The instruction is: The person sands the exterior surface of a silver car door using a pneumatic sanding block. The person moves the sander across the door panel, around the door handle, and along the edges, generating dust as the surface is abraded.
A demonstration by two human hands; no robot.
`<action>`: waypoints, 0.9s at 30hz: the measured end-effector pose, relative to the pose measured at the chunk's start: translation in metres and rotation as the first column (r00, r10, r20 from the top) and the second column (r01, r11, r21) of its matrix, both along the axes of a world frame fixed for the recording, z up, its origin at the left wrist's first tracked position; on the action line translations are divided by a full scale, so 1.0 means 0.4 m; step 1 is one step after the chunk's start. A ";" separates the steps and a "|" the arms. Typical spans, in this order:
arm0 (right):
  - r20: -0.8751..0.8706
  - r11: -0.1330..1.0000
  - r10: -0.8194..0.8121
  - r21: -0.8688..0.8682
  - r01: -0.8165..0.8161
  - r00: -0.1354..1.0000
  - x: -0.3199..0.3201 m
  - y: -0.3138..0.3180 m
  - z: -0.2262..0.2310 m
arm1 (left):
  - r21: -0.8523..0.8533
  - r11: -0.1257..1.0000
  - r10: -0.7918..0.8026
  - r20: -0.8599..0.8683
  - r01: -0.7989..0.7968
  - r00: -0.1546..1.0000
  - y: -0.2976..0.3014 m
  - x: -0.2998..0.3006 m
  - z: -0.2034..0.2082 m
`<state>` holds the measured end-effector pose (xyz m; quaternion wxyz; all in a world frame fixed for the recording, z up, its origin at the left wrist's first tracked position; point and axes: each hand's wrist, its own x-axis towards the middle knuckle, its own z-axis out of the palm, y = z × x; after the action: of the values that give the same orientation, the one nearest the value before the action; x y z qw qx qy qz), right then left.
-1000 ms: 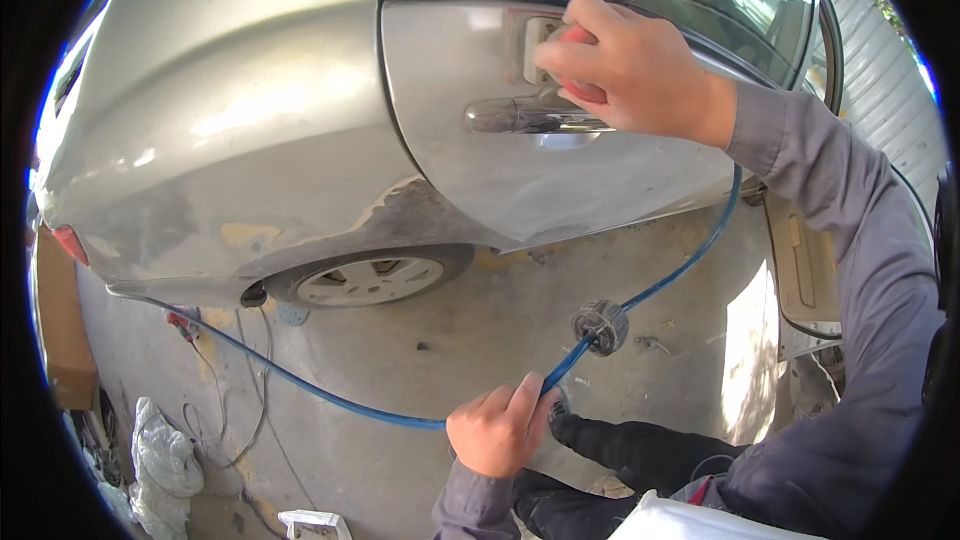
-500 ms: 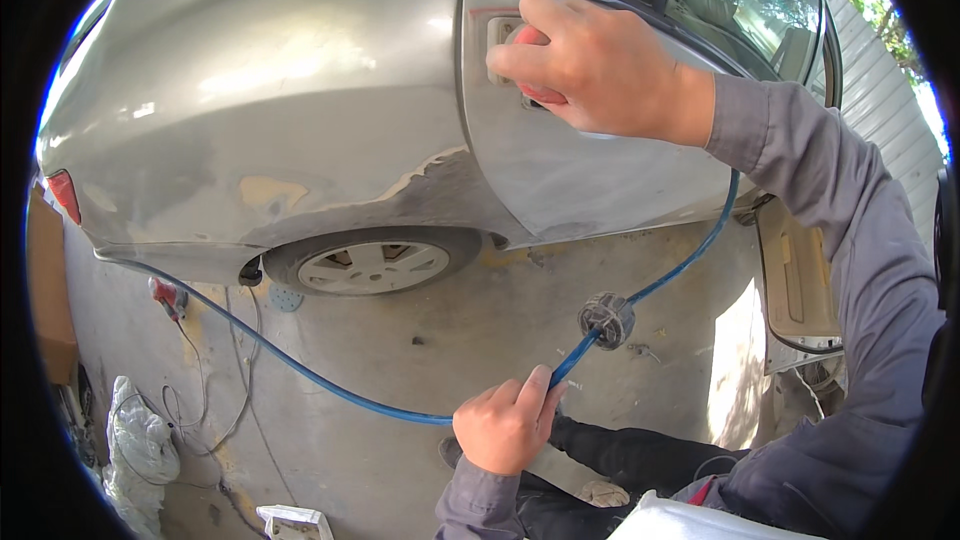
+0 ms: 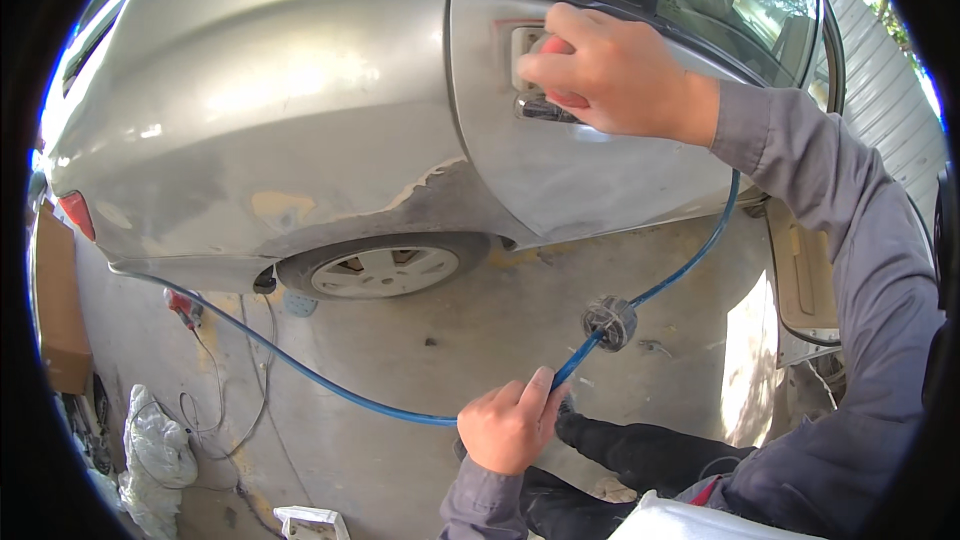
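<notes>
Right-hand shift: on my feed the right hand and its red-and-pale block sit farther from the rear door seam than half a second ago; view has swung slightly too.
Right grip: closed round the block's red part; slight blur.
Block spot: at the silver door, just above the door handle; looks flat on it, I can't confirm contact.
Block axis: pale part pokes out left of the hand; visible edge runs up-down, crosswise to the handle; full length hidden.
Nearer hand: right, on the block; left hand well apart, low in view.
Left grip: wrapped round the blue hose; dark round fitting sits on the hose, up-right of that hand.
</notes>
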<state>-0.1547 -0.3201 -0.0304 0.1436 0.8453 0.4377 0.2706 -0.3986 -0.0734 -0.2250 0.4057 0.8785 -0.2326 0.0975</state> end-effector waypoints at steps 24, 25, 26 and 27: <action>-0.006 0.975 -0.201 0.100 0.201 0.980 -0.174 -0.644 0.073 | 0.165 0.985 -0.042 -0.023 0.046 0.999 -0.168 0.098 0.046; -0.014 0.973 -0.207 0.104 0.207 0.978 -0.180 -0.663 0.074 | 0.164 0.985 -0.047 -0.023 0.050 0.999 -0.175 0.099 0.045; -0.020 0.971 -0.212 0.112 0.213 0.977 -0.186 -0.680 0.077 | 0.167 0.984 -0.051 -0.021 0.054 0.998 -0.178 0.102 0.049; -0.027 0.968 -0.217 0.120 0.218 0.976 -0.190 -0.692 0.080 | 0.169 0.984 -0.054 -0.027 0.058 0.998 -0.182 0.104 0.054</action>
<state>-0.2305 -0.5970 0.0016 0.1172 0.8972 0.3259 0.2739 -0.3571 -0.1460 -0.2034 0.3348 0.9039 -0.2601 0.0559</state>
